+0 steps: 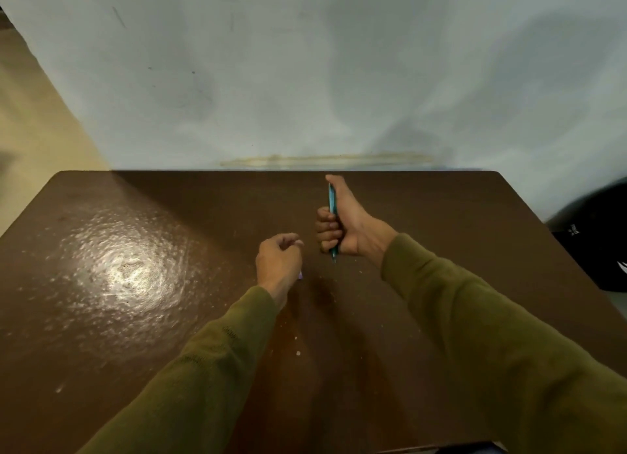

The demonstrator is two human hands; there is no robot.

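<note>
My right hand grips a slim teal pen in its fist, held nearly upright above the brown table, tip pointing down toward me. To its left, my left hand hovers over the table with fingers loosely curled. A small purple thing peeks out at the heel of that hand; most of it is hidden, and I cannot tell whether the hand holds it. Both arms wear olive-green sleeves.
The table's far edge meets a pale grey-blue wall. A black object stands off the right edge of the table. A bright glare patch lies on the table's left half. Small white specks dot the surface near me.
</note>
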